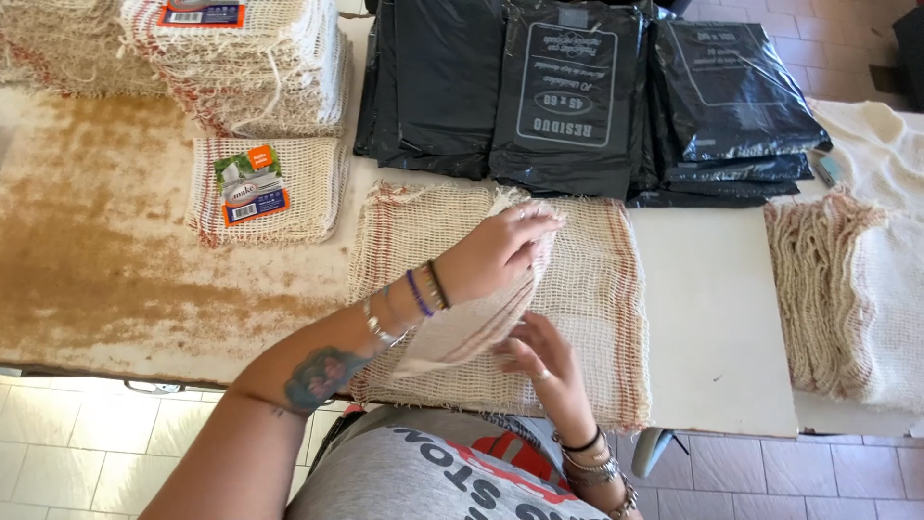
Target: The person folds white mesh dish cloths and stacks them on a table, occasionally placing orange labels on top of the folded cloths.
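While the left hand [496,252] pinches a fold of the beige open-weave cloth with red stripes [587,299] lying mid-counter, the right hand [544,358] rests spread-fingered on its near part; one folded, labelled cloth [265,188] lies to the left; the folding looks half done.

Beige red-striped mesh cloth [587,289], black bags [568,96]
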